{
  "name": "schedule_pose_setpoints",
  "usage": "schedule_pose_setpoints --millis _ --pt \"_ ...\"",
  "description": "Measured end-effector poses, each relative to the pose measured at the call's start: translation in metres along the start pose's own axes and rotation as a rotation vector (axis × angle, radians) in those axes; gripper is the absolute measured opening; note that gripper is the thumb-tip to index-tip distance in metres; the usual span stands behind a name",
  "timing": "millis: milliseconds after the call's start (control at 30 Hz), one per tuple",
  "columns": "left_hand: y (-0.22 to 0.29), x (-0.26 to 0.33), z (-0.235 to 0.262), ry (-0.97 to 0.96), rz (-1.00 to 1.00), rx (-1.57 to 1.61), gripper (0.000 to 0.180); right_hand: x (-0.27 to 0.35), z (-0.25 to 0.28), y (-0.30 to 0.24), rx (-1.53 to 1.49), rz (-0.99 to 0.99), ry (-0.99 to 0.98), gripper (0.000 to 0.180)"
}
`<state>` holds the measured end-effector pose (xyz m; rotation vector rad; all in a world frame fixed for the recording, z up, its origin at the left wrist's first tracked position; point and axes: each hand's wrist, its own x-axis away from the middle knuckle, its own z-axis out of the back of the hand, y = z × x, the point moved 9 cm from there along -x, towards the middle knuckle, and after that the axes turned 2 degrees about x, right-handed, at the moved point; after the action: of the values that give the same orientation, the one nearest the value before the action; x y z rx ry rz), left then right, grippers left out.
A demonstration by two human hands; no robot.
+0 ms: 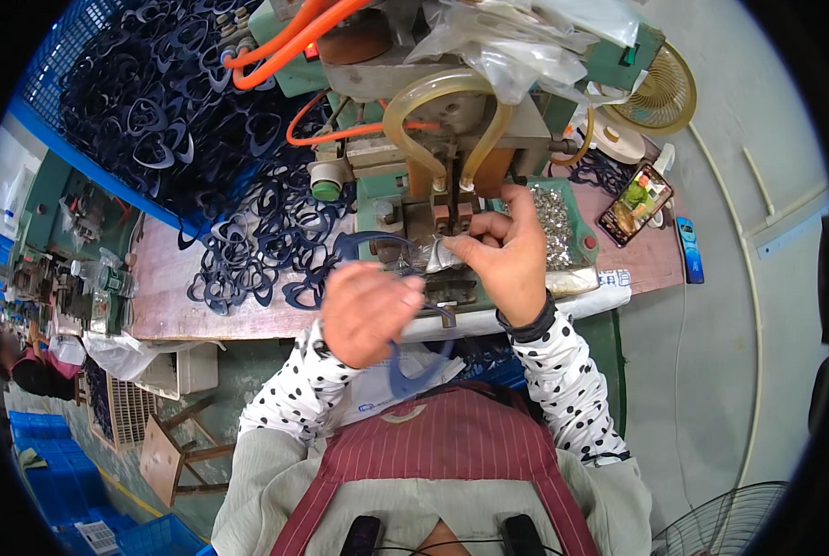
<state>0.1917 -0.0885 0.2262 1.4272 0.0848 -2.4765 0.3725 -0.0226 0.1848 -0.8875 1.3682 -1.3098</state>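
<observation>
Left hand (370, 313) closed around dark blue plastic eyeglass frame (414, 371), held above lap, just before green press machine (451, 199). Right hand (505, 252) pinched on small silvery metal part (440, 256) at machine's fixture. Loose blue frames (247, 259) heaped on brown worktop (169, 306); tray of silvery parts (553, 218) beside right hand.

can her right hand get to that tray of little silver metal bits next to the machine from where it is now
Probably yes. The right hand is at the machine's clamp, and the tray of silver metal bits lies just beyond its raised finger, open on top with nothing between them.
</observation>
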Motion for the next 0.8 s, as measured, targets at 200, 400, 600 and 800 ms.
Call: schedule_pose_setpoints --millis 200,400,600,800 --pt "0.035 -0.020 -0.042 -0.088 -0.197 0.283 0.031 -0.011 0.044 0.013 0.094 0.193 0.176 0.048" --pt "0.025 -0.011 -0.054 -0.092 -0.161 0.260 0.040 -0.029 0.149 0.114 0.699 0.044 0.291 0.028" --pt "0.024 -0.013 -0.051 -0.069 -0.118 0.262 0.037 -0.003 0.125 0.095 1.167 0.134 0.142 0.028" --pt "0.026 -0.008 -0.054 -0.084 -0.111 0.242 0.037 -0.016 0.132 0.109 0.836 0.212 0.265 0.014"
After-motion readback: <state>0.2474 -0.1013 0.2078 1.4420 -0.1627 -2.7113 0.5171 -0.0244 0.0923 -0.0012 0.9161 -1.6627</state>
